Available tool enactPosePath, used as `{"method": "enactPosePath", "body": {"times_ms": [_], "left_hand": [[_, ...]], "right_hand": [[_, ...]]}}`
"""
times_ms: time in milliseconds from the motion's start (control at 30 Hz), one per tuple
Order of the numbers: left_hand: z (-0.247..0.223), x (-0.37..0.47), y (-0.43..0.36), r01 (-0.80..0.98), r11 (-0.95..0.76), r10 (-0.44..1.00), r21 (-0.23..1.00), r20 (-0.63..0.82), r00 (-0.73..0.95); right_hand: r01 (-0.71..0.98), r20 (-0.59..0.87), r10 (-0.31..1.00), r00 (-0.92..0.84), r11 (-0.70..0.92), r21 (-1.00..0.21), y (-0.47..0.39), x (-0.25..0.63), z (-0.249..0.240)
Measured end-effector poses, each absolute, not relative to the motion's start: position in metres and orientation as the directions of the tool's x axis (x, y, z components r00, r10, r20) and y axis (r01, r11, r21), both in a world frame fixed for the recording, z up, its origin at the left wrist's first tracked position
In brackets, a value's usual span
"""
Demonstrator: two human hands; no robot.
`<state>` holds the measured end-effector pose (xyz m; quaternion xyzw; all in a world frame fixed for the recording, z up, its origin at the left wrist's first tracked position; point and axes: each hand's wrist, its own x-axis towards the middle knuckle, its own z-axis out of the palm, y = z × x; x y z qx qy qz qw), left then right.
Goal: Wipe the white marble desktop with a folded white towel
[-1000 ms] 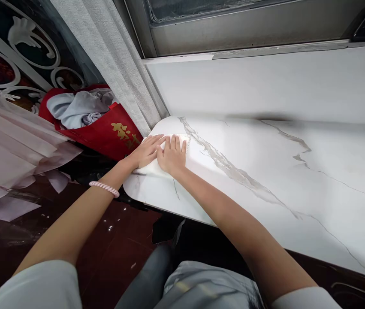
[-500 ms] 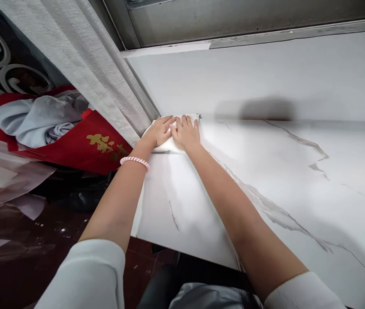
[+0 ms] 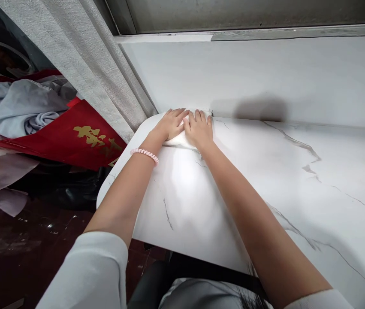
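A white cloth [image 3: 179,140] lies on the white marble-patterned table [image 3: 182,193], near its back left corner by the wall. Flat on the cloth's left part rests my left hand [image 3: 172,123], its fingers stretched toward the right. My right hand [image 3: 199,128] presses on the right part, fingers spread and pointing at the wall. The two hands almost touch, and they cover most of the cloth. A pink coiled band [image 3: 144,155] circles my left wrist.
A pale curtain [image 3: 98,64] hangs at the table's back left corner. Left of it stands a red bag [image 3: 82,148] with grey-blue fabric [image 3: 24,107] inside. The white wall [image 3: 233,73] rises behind the table, below a window frame [image 3: 298,32].
Both hands and the cloth have moved right along the wall, away from the curtain. The table's rounded left corner now shows. The view has shifted slightly.
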<state>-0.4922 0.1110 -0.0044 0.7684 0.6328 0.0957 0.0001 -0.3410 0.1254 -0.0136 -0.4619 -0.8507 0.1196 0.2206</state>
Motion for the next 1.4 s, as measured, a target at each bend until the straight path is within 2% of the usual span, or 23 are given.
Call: {"method": "enactPosePath", "body": {"times_ms": [167,333,500,700,900,1033,1267,1400], "left_hand": [[-0.002,-0.457,0.107,0.965,-0.232,0.964,0.121,0.158,0.212],[0.0,-0.434,0.084,0.97,-0.216,0.972,0.107,0.117,0.204],[0.001,-0.418,0.045,0.967,-0.235,0.968,0.101,0.109,0.224],[0.005,-0.386,-0.022,0.964,-0.252,0.965,0.08,0.096,0.245],[0.007,-0.349,-0.086,0.971,-0.226,0.971,0.074,0.095,0.219],[0.008,-0.329,-0.116,0.967,-0.24,0.967,0.09,0.11,0.23],[0.002,-0.294,-0.142,0.959,-0.257,0.951,0.12,0.206,0.229],[0.004,-0.286,-0.13,0.95,-0.248,0.966,0.19,0.121,0.228]], "right_hand": [[0.75,0.262,0.857,-0.444,0.515,-0.414,0.119,-0.309,-0.012],[0.782,0.208,0.865,-0.458,0.502,-0.37,0.094,-0.286,-0.005],[0.787,0.26,0.846,-0.466,0.53,-0.314,0.053,-0.268,-0.007],[0.758,0.35,0.767,-0.538,0.622,-0.197,-0.011,-0.234,-0.012],[0.697,0.345,0.694,-0.632,0.704,-0.138,-0.067,-0.192,-0.01],[0.661,0.275,0.682,-0.677,0.728,-0.179,-0.093,-0.163,-0.002],[0.659,0.087,0.766,-0.637,0.601,-0.452,-0.105,-0.138,0.017],[0.69,0.049,0.789,-0.613,0.565,-0.453,-0.094,-0.144,0.018]]}}
